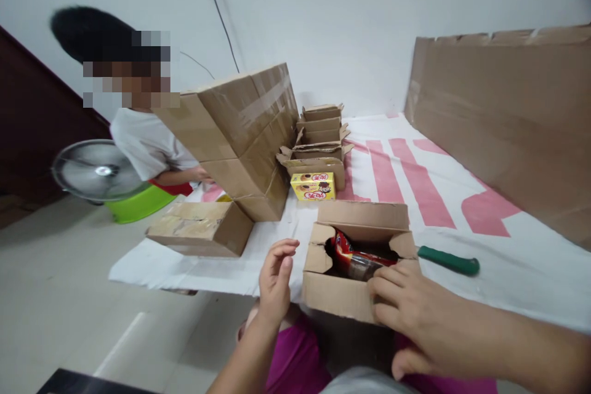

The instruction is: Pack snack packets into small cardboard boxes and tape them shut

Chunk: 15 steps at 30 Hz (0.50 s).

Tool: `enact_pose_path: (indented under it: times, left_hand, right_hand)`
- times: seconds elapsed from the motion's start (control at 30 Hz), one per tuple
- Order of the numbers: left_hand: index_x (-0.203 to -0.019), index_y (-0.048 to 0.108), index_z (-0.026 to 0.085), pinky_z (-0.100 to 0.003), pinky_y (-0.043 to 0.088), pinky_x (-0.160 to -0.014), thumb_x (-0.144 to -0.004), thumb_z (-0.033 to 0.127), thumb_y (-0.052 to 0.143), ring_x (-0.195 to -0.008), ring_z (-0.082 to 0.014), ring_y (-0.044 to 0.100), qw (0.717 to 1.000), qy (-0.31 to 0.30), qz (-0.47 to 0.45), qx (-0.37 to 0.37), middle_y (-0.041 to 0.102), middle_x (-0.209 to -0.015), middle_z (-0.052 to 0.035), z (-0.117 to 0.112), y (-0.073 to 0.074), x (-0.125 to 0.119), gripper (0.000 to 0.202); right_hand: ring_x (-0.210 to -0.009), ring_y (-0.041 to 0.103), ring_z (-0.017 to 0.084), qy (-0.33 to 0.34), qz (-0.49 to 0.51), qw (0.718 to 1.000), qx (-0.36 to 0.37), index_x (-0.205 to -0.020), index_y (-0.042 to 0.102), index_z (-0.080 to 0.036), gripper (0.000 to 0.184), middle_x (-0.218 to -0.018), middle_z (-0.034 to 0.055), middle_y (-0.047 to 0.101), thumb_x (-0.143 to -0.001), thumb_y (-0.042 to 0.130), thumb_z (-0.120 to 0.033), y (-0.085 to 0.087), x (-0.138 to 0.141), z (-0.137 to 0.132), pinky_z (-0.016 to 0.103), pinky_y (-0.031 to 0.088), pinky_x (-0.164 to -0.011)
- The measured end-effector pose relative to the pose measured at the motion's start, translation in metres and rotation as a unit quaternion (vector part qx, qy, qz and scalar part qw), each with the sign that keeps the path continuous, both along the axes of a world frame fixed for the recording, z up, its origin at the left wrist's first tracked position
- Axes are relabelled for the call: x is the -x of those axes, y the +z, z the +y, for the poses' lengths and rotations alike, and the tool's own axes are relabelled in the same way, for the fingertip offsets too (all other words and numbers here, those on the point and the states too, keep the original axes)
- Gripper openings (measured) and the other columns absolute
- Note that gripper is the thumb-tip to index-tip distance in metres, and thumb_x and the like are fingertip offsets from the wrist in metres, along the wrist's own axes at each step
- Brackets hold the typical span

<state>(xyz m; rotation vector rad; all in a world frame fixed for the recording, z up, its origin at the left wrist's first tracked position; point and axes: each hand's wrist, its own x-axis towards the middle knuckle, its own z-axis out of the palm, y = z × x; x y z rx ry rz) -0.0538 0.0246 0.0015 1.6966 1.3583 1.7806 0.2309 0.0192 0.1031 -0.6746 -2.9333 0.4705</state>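
Note:
A small open cardboard box (pixel 344 295) stands in front of me on the white sheet, its flaps up. Inside lies a red and dark packet (pixel 357 257). My right hand (pixel 409 305) rests on the box's near right corner, fingers laid over the rim and touching the packet's edge. My left hand (pixel 276 280) hovers just left of the box, fingers slightly curled and apart, holding nothing.
A green-handled tool (pixel 449 261) lies right of the box. A yellow snack box (pixel 313 186) sits before a row of open cartons (pixel 318 148). Stacked sealed cartons (pixel 244 135), a closed box (pixel 201 228), a flat cardboard sheet (pixel 508 123), a fan (pixel 96 171) and another person (pixel 148 141) surround.

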Motion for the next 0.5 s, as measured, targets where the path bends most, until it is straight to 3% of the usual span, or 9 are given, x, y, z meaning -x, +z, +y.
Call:
enact_pose_path:
  times: [0.07, 0.13, 0.23, 0.33, 0.43, 0.5]
  left_hand:
    - [-0.094, 0.061, 0.020, -0.037, 0.051, -0.087, -0.091, 0.026, 0.054, -0.099, -0.0205, 0.062, 0.997, -0.017, 0.069, -0.022, 0.064, -0.101, -0.0076, 0.001, 0.014, 0.002, 0.009]
    - [-0.100, 0.063, 0.022, -0.041, 0.049, -0.093, -0.088, 0.023, 0.058, -0.107, -0.0233, 0.060, 0.977, -0.064, 0.198, -0.036, 0.065, -0.106, -0.0085, 0.000, 0.028, 0.000, 0.013]
    - [-0.106, 0.067, 0.026, -0.053, 0.042, -0.103, -0.088, 0.027, 0.058, -0.132, -0.0318, 0.042, 0.901, -0.135, 0.412, -0.012, 0.058, -0.130, -0.0101, 0.000, 0.045, -0.009, 0.020]
    - [-0.099, 0.070, 0.025, -0.060, 0.036, -0.105, -0.091, 0.033, 0.053, -0.144, -0.0374, 0.021, 0.850, -0.141, 0.507, 0.031, 0.042, -0.147, -0.0092, 0.001, 0.052, -0.017, 0.020]
    - [-0.102, 0.067, 0.023, -0.060, 0.036, -0.106, -0.090, 0.035, 0.055, -0.145, -0.0378, 0.019, 0.850, -0.124, 0.511, 0.031, 0.037, -0.151, -0.0117, 0.000, 0.050, -0.018, 0.021]
    - [-0.108, 0.061, 0.022, -0.057, 0.038, -0.107, -0.087, 0.036, 0.059, -0.143, -0.0363, 0.025, 0.871, -0.110, 0.479, 0.016, 0.035, -0.151, -0.0145, -0.002, 0.046, -0.015, 0.025]
  right_hand:
    - [-0.100, 0.052, 0.029, 0.003, -0.012, 1.000, 0.008, -0.095, 0.064, -0.019, 0.043, -0.107, 0.0088, 0.061, -0.077, 0.067, -0.058, -0.004, 0.000, 0.000, 0.043, 0.041, -0.084]
    - [-0.101, 0.052, 0.027, 0.003, -0.019, 1.000, 0.014, -0.098, 0.064, -0.019, 0.036, -0.108, 0.0082, 0.061, -0.080, 0.069, -0.049, -0.008, 0.000, 0.002, 0.041, 0.042, -0.084]
    - [-0.098, 0.054, 0.025, 0.006, -0.029, 0.999, 0.014, -0.101, 0.063, -0.019, 0.028, -0.107, 0.0074, 0.061, -0.080, 0.071, -0.036, -0.012, 0.003, 0.005, 0.039, 0.042, -0.082]
    - [-0.098, 0.055, 0.025, 0.006, -0.023, 1.000, 0.001, -0.102, 0.063, -0.018, 0.025, -0.108, 0.0082, 0.062, -0.081, 0.070, -0.031, -0.014, 0.005, 0.008, 0.039, 0.043, -0.081]
    - [-0.098, 0.055, 0.025, 0.011, -0.006, 1.000, 0.002, -0.100, 0.063, -0.019, 0.020, -0.106, 0.0081, 0.062, -0.082, 0.067, -0.026, -0.015, 0.005, 0.009, 0.037, 0.045, -0.081]
    - [-0.097, 0.057, 0.024, 0.000, 0.019, 1.000, 0.003, -0.104, 0.062, -0.019, 0.021, -0.110, 0.0089, 0.062, -0.084, 0.063, -0.026, -0.017, 0.002, 0.010, 0.036, 0.046, -0.079]
